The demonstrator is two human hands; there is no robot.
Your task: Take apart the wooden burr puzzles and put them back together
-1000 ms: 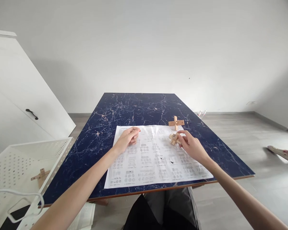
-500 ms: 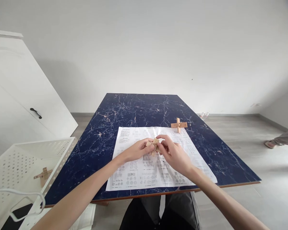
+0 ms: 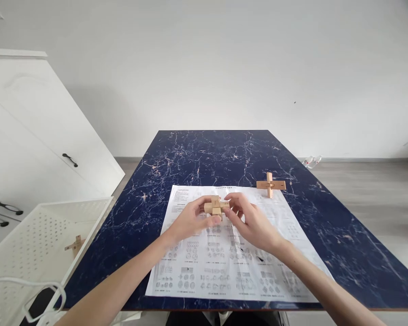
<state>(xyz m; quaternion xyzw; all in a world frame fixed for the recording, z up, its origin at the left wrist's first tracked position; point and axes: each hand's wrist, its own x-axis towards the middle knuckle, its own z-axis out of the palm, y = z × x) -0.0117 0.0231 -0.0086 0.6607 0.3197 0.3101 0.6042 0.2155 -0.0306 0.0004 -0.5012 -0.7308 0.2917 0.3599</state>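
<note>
Between my two hands is a light wooden interlocking puzzle (image 3: pixel 216 204), its blocks crossing one another. My left hand (image 3: pixel 193 219) grips it from the left, thumb along the lower front and fingers behind. On the right end, the thumb and fingers of my right hand (image 3: pixel 250 219) pinch a protruding block. Beneath both hands lies a printed instruction sheet (image 3: pixel 204 271) with rows of small diagrams. A second wooden puzzle (image 3: pixel 270 184), cross-shaped and darker, rests at the sheet's upper right edge.
The sheet lies on a dark blue marble-patterned table (image 3: pixel 211 158). At the left stands a white perforated basket (image 3: pixel 30 240) with a wooden cross piece (image 3: pixel 75 244) in it and a white cable (image 3: pixel 23 281) in front. A white cabinet (image 3: pixel 54 131) stands behind the basket.
The puzzle has turned in my hands, so its cross of blocks now shows more plainly. My left fingers have spread around it. The camera view has shifted; the person's foot at right is out of view.
</note>
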